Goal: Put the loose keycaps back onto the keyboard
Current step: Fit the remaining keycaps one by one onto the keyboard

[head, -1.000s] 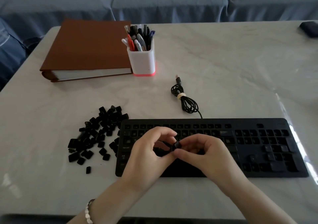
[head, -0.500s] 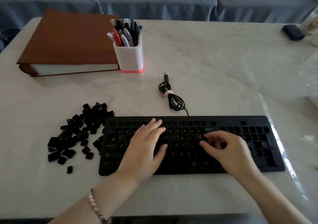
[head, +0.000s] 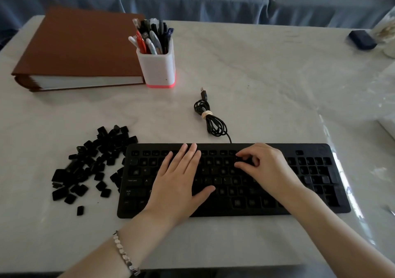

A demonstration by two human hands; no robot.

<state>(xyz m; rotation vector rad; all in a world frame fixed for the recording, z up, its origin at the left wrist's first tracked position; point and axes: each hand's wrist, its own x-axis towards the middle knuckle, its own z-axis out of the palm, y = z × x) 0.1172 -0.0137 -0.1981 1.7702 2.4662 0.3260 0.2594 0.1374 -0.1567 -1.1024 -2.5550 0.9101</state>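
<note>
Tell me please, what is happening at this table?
A person is refitting keycaps on a black keyboard. The left hand lies flat on its middle, while the right hand pinches at a spot in the upper rows. A pile of loose keycaps waits left of the keyboard, so many remain.

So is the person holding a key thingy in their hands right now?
The left hand lies flat and open on the keyboard, holding nothing. The right hand's fingertips are curled onto the upper key rows; whether they pinch a keycap cannot be told.
</note>
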